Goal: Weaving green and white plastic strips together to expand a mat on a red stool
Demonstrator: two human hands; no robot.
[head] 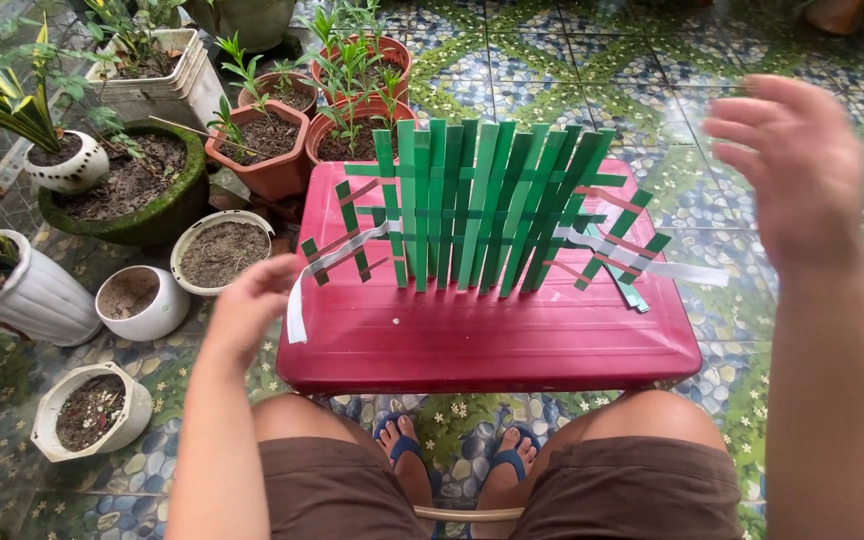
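Both empty, fingers spread: left hand (250, 305) beside red stool (482, 345); right hand (797, 165) raised past woven green strips (482, 205).

A patterned tile floor (572, 70) in green and blue spreads all round. Potted plants crowd the left: white pots (42, 300), terracotta pots (272, 170), a mossy bowl (152, 215). Soft daylight.

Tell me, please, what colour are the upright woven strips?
Green strips, seen in the head view, on a red stool.
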